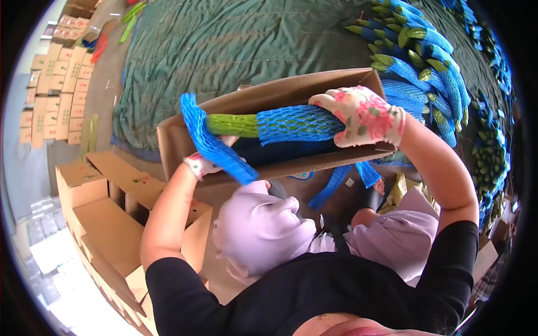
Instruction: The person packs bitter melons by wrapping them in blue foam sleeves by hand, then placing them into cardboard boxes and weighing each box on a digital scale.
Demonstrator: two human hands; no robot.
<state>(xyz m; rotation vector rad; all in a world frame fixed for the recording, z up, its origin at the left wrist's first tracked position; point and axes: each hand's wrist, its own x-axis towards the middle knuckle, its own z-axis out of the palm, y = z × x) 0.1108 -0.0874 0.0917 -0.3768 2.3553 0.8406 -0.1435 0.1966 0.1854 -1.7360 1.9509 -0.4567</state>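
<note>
A long green gourd (238, 125) lies level above an opened cardboard box (291, 84), its right part inside a blue foam net sleeve (291, 124). Wrapped around the sleeved right end is my right hand (364, 117), in a white glove with pink flowers. My left hand (200, 166), gloved alike, is at the gourd's left end. Across it runs a second, loose blue net sleeve (216, 143), which hides much of the hand; its fingertips show just below the gourd. More blue netting lies inside the box, partly shaded.
Blue-sleeved gourds (431, 67) are heaped to the right on a green cloth (224, 42). Empty cartons (106, 224) stand at lower left, and stacked boxes (59, 95) at far left. Loose blue sleeves (330, 187) lie by my legs.
</note>
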